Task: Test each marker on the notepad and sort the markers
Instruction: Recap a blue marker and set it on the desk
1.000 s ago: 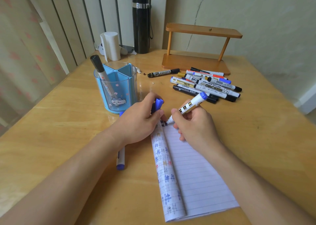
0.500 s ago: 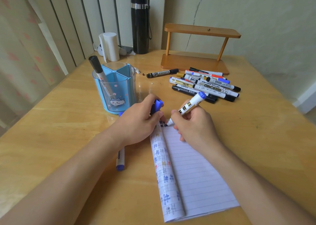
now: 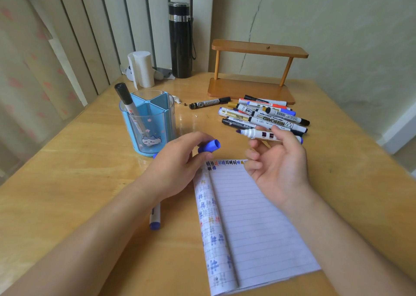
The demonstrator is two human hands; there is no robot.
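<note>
Where the blue marker [image 3: 258, 134] was: uncapped and roughly level in the air, just past the far edge of the notepad [image 3: 254, 217], tip pointing left.
Right hand [image 3: 279, 167]: palm turned up, thumb and fingertips [image 3: 280, 134] pinched on the marker's barrel; the lower fingers curled loosely and held nothing.
Cap [image 3: 210, 146]: blue, open mouth facing right toward the tip, apart from it.
Left hand [image 3: 177, 167]: knuckles up, thumb and fingers closed round the cap, near the notepad's far left corner.
Notepad: lay on the table [image 3: 67, 172], lined page up, with coloured test marks along the top edge and down the folded left leaf.
Marker pile [image 3: 265, 115]: lay beyond the right hand, near the wooden shelf [image 3: 254, 70].
Holder [image 3: 148, 124]: blue, divided, with one black-capped marker [image 3: 129, 106] leaning in its left compartment.
Strays: a lone black marker [image 3: 209, 103] lay between holder and pile; a blue-ended marker [image 3: 155, 219] lay partly under the left forearm.
Back edge: a black flask [image 3: 180, 39] and a white roll [image 3: 143, 69] stood upright.
</note>
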